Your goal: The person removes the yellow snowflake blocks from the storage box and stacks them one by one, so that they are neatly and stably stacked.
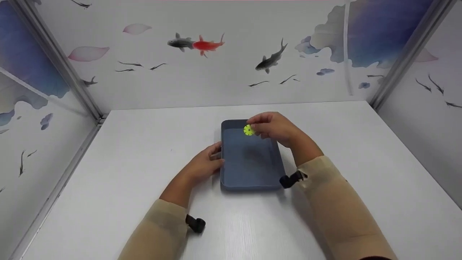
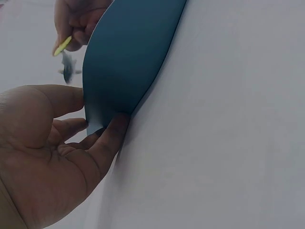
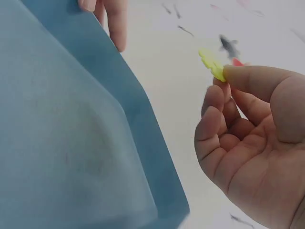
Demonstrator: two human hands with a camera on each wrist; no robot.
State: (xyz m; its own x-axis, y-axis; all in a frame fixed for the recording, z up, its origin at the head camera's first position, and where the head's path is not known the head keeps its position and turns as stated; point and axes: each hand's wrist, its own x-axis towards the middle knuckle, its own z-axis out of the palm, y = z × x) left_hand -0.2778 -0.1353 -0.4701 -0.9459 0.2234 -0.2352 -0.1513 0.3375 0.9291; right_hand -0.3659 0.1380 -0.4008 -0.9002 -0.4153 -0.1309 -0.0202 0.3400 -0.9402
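Note:
A blue-grey rectangular tray [image 1: 252, 169] lies on the white table, its long sides running away from me. At its left side my left hand [image 1: 205, 164] holds the wall; in the right wrist view the thumb [image 3: 88, 4] reaches over the rim while a finger [image 3: 117, 26] stays outside. My right hand [image 1: 272, 128] is raised over the tray's far right part. Between its thumb and index finger it pinches a small bright yellow disc [image 1: 248, 130], notched round the edge, with a hole in the middle. The disc's right edge is hidden by the fingertips.
The white table [image 1: 108, 180] is bounded by a back wall [image 1: 231, 83] and side walls printed with fish and petals. Metal posts [image 1: 90, 101] stand at the corners. A black strap end [image 1: 196, 224] juts from the left sleeve, another [image 1: 288, 180] from the right, near the tray.

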